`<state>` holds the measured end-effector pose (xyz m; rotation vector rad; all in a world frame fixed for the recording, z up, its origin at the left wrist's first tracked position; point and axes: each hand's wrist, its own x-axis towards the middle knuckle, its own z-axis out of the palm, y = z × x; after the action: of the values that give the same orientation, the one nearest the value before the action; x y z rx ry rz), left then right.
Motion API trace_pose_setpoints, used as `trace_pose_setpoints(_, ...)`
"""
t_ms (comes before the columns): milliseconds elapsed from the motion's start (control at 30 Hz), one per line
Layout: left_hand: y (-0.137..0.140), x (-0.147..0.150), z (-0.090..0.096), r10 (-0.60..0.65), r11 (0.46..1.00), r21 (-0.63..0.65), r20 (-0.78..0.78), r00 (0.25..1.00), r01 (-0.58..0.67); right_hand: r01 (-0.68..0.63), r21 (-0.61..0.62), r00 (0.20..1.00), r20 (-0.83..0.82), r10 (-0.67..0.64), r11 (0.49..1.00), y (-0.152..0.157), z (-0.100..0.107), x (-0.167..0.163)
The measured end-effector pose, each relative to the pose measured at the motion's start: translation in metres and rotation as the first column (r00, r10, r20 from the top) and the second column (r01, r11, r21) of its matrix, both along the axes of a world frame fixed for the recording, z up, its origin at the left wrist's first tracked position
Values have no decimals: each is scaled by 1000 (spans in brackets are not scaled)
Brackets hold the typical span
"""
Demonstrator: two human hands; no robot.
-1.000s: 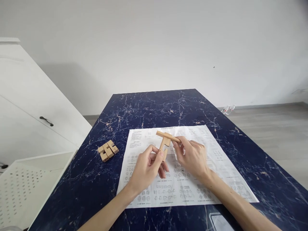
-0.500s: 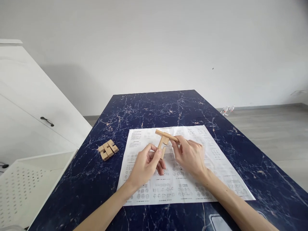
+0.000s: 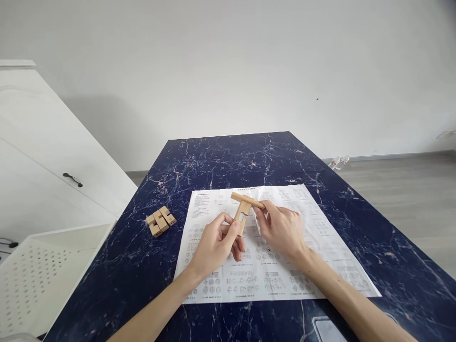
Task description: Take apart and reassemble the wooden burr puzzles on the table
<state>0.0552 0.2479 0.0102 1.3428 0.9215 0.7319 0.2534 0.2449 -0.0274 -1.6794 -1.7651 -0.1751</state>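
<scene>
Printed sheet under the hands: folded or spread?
Spread. The printed sheet lies opened out on the blue table, print showing across it; both far corners are visible beyond the left hand and right hand.

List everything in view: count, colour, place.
Table: 1, blue, centre
Notched wooden piece: 1, tan, left hand
Wooden bar: 1, tan, right hand
Block cluster: 1, tan, table's left
Printed sheet: 1, white, on table
Cabinet: 1, white, black handle, left
Perforated panel: 1, white, lower left
Unclear item: 1, black, left edge
Clear objects: count unclear, right of table
Flat object: 1, pale, bottom right
Wall: 1, pale, behind
Floor: 1, grey, right
Left hand, right hand: 1 each, bare, above sheet
</scene>
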Motion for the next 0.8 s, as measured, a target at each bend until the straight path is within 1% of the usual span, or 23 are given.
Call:
trace_pose_setpoints(67,-4,3,-2,32,999,11,-11,999,-32,12,8,1000,6,-12,1000,0,-1,-1)
trace_pose_setpoints(133,-6,4,-2,35,999,24,-16,999,-35,12,0,1000,0,-12,1000,0,-1,0)
trace_pose_setpoints(300,0,-2,3,-55,998,-8,-3,999,54,-14,-29,1000,5,15,999,1,-1,7)
trace_pose_setpoints(400,3,-5,4,-70,998,-7,-12,998,69,-20,-43,1000,10,20,999,2,-1,8)
trace_pose_setpoints(467,1,-4,2,-43,999,-8,-9,999,43,-10,-37,1000,11,10,999,1,-1,5)
trace_pose_setpoints(600,-7,3,-5,54,999,5,2,999,-54,6,-13,1000,10,-6,1000,-1,-2,-1)
trace_pose_setpoints(700,-9,4,-7,23,1000,20,-22,999,-23,4,-23,1000,20,-3,1000,-1,-2,1)
trace_pose_setpoints(800,-6,-1,-5,-25,1000,7,-42,999,25,-17,-44,1000,17,18,999,0,-2,7)
